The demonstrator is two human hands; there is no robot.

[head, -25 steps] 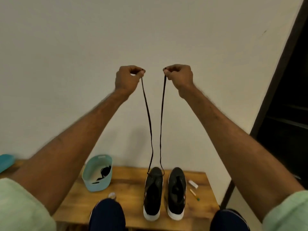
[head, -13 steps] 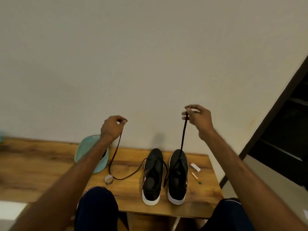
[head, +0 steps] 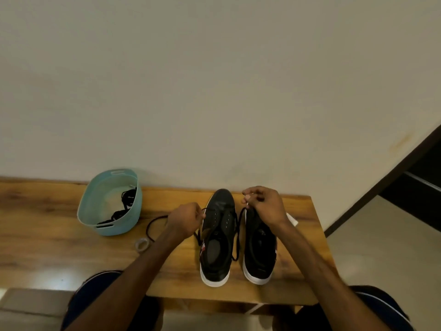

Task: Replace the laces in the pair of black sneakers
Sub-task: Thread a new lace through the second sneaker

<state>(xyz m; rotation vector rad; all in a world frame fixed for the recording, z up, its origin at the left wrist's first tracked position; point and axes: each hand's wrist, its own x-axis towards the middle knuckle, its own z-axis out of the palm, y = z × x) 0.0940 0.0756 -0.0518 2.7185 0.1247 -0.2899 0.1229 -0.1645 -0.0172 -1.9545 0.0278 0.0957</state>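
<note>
**Left grip** point(head: 186, 219). We record it curled round one end of the black lace point(head: 237, 237), low over the tabletop point(head: 59, 235). The slack on that side lies in a loop just outward of it.

**Right grip** point(head: 265, 206). We record thumb and forefinger pinched on the lace's other tip. The strand drops from the pinch and runs back between the two shoes.

**First sneaker** point(head: 218, 235). It stands between the two grips, toe to the wall. We judge the lace threaded only through the eyelets nearest the toe. The rows behind look bare.

**Second sneaker** point(head: 259, 249). It stands directly beneath the right grip and just beside the first. We see no lace in it.

**Teal basket** point(head: 105, 229). It sits well outward of the left grip and holds a tangle of dark laces point(head: 127, 199), presumably the old pair.

**Small clear ring** point(head: 142, 244). It lies near the left forearm, and we cannot tell what it is.

**Progress.** We judge the removal done and the relacing barely begun. One shoe is at its first row and the other is not yet started.
</note>
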